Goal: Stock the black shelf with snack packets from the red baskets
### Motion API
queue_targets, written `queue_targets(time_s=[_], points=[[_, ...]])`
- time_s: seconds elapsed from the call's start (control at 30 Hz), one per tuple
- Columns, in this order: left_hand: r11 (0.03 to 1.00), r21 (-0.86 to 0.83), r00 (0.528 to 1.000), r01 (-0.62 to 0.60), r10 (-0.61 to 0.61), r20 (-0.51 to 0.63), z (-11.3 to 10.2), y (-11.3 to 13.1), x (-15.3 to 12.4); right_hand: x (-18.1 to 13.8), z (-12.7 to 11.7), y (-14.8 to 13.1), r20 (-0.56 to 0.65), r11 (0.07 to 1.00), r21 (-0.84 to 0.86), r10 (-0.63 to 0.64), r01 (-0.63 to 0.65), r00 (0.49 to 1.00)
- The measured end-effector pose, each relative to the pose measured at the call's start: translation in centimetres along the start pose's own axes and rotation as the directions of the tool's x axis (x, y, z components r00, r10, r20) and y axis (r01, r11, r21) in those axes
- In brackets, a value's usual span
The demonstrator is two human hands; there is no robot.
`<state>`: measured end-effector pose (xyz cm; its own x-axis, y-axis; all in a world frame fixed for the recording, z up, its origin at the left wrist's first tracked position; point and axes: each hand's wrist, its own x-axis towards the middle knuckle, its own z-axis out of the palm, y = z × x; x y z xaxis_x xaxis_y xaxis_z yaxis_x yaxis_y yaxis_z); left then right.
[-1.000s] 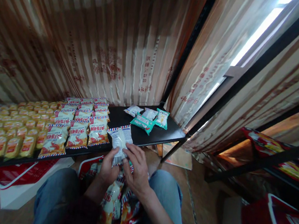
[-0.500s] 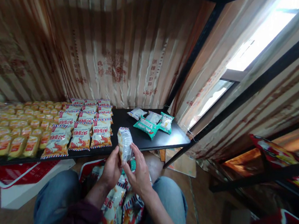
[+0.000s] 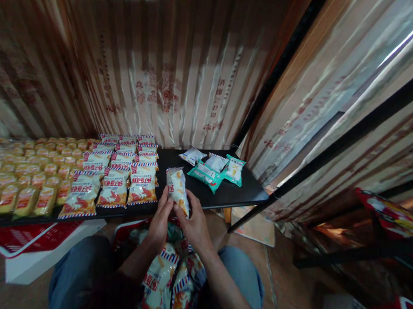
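Between both hands a white and orange snack bag is held tilted, just in front of the black shelf's edge. My left hand grips its left lower side. My right hand closes on its right lower side, thumb across the front. Below my wrists, a red basket between the knees holds several similar snack bags. Rows of the same striped-edge bags stand on the shelf to the left of the held one.
On the black shelf, green packets and white packets lie loosely at the right. Yellow packaged cakes fill its left part. A black metal post rises at the shelf's right end. Another red basket sits beneath the shelf.
The held bag has turned from its side and back so more of its printed front shows. My right hand's fingers have closed in around it. The view has shifted slightly.
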<state>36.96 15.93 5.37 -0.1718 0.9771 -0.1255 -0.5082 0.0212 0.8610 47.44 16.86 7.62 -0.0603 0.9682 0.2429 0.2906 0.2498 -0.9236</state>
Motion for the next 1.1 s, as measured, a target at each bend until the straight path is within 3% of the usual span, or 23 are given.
queue_targets(time_s=[0.1,0.2,0.33,0.43,0.57,0.77,1.1], points=[[0.985,0.152,0.996,-0.085,0.082,0.030,-0.2,-0.1,0.6,1.0,0.1,0.4,-0.081,0.998,0.053,0.047,-0.043,0.996],[0.928,0.328,0.985,-0.175,0.169,0.047,-0.2,0.2,1.0,1.9,0.1,0.9,-0.058,0.959,0.249,0.151,-0.132,0.987],[0.814,0.517,0.963,-0.265,0.250,0.100,-0.2,0.6,1.4,2.9,0.4,1.5,0.022,0.805,0.552,0.244,-0.215,0.970],[0.727,0.626,0.957,-0.281,0.261,0.126,-0.3,0.7,1.7,3.6,0.6,1.8,0.034,0.691,0.674,0.325,-0.262,0.945],[0.662,0.671,0.937,-0.333,0.311,0.159,-0.1,0.6,2.0,4.3,0.7,2.2,0.047,0.640,0.712,0.369,-0.290,0.928],[0.702,0.615,0.927,-0.360,0.343,0.152,0.2,0.2,1.9,4.8,0.9,3.0,0.036,0.680,0.679,0.346,-0.277,0.937],[0.625,0.693,0.919,-0.360,0.367,0.145,0.3,-0.6,3.1,5.7,1.4,4.0,-0.001,0.693,0.661,0.384,-0.287,0.924]])
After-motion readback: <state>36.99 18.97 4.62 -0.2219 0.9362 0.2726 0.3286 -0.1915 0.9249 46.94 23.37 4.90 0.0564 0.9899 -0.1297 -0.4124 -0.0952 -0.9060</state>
